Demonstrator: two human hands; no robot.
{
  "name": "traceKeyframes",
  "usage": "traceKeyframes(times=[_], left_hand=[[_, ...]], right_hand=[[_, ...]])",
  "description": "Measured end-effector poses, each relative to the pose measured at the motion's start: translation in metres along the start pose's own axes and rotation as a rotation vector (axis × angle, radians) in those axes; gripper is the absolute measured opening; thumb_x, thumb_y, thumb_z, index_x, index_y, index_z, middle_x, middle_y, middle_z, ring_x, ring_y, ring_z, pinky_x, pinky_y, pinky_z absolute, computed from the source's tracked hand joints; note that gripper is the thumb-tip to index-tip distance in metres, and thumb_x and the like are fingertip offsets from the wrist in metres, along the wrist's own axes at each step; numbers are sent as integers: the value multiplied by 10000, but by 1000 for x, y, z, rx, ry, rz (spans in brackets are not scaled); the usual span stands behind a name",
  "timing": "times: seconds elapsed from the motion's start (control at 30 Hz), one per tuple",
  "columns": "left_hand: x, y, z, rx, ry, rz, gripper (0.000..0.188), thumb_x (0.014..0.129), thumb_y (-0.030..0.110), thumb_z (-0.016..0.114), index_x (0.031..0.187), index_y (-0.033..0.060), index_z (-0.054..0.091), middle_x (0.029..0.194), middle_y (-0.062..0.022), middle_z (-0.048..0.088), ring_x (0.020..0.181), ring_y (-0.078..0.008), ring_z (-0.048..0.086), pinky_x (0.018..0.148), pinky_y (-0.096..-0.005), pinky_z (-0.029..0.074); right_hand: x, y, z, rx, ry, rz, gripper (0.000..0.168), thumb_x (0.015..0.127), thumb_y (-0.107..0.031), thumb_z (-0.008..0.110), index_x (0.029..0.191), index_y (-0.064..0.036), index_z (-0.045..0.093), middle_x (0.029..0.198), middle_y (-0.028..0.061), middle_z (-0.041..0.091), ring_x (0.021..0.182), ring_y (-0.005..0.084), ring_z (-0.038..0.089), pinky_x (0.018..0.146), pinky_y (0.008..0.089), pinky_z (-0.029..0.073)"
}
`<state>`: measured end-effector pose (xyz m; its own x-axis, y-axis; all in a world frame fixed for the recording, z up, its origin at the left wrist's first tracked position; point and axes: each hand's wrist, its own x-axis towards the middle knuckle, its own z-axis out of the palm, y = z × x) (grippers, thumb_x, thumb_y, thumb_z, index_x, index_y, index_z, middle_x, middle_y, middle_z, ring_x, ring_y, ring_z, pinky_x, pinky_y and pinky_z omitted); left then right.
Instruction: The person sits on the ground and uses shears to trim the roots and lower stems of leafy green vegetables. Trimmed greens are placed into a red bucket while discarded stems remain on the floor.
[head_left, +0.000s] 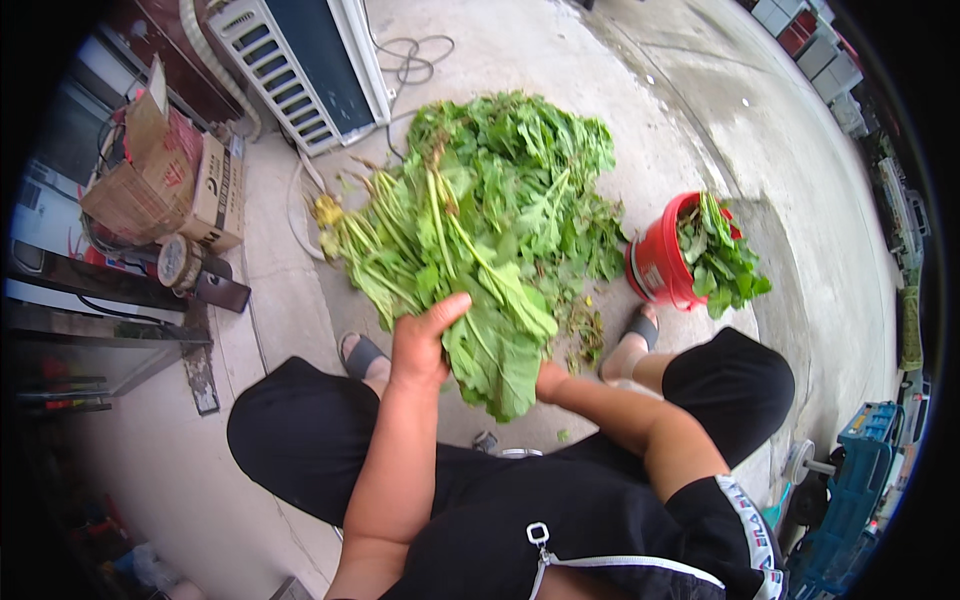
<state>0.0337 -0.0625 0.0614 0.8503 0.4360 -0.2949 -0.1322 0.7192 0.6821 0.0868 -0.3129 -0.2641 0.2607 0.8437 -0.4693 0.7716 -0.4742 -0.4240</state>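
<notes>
A large bunch of leafy greens (487, 337) with pale stems is held up between my knees. My left hand (424, 337) grips its near left side, thumb on top of the leaves. Behind the bunch's right edge is my right hand (551, 381); its fingers are hidden by the leaves, so its grip cannot be made out. Beyond the bunch, a heap of leafy greens (547, 157) lies on the concrete ground, with loose leaves and scraps at its near right side. A red plastic bucket (660, 255) stands right of the heap, with leafy greens (724, 262) sticking out over its rim.
An outdoor air-conditioner unit (300, 71) stands at the upper left, with a cable (412, 60) on the ground beside it. Further left are cardboard boxes (150, 187) and a phone (225, 291). My sandalled feet rest on either side. Blue equipment (851, 480) stands at the right.
</notes>
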Motion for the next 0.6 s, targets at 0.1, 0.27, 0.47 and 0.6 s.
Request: traceKeyframes(times=[0.1,0.27,0.47,0.6], left_hand=[[1,-4,-2,5,-46,-25,526,779,19,716,1277,3,548,1184,-83,630,1055,-231,620,922,-367,511],[-3,-2,-8,44,-47,-38,549,770,19,729,1286,11,540,1190,-78,629,1059,-221,617,930,-367,508],[-1,-6,-12,93,-90,-38,570,751,-7,744,1285,15,547,1201,-69,624,1085,-213,599,958,-349,487],[3,-7,-2,274,-90,108,536,752,-19,766,1251,4,571,1172,-62,638,1052,-194,610,945,-335,483]], right_hand=[[20,21,80,-173,260,-97,347,884,-359,582,1106,-104,657,1105,154,622,1053,340,614,862,447,511],[30,-1,61,-82,248,-97,331,878,-358,580,1073,-102,655,1081,142,629,1023,335,619,856,440,513],[-4,-29,-29,67,-38,-15,315,864,-348,590,1043,-92,627,1039,135,638,980,335,629,848,440,517],[-1,-3,7,242,30,-9,309,841,-338,621,1020,-87,594,986,151,653,921,344,644,819,445,529]])
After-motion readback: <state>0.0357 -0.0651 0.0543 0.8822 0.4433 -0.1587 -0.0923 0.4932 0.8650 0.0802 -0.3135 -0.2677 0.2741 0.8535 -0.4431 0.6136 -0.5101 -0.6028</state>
